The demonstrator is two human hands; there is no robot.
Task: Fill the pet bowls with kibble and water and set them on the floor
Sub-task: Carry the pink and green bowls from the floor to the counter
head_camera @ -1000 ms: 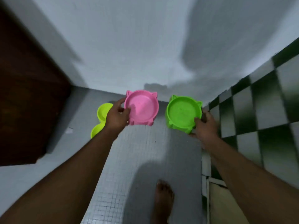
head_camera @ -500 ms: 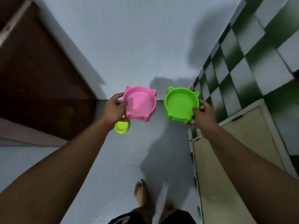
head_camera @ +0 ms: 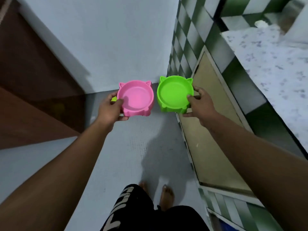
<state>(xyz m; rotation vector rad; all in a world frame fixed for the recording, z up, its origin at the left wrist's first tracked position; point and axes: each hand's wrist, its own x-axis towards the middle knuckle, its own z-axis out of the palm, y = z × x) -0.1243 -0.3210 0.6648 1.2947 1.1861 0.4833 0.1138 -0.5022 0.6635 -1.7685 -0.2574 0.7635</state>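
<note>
While aloft, round cat-eared pink bowl (head_camera: 135, 99)

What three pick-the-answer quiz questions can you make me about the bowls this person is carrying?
1. Which hand grips the pink bowl? A. left hand B. right hand C. neither
2. How many bowls are being held? A. one B. two C. three
3. The green bowl is: A. full of kibble B. upside down C. upright, no kibble inside
Answers: 1 A, its thumb hooks over the pink rim; 2 B, one bowl in each hand; 3 C, its bare green inside faces up.
</note>
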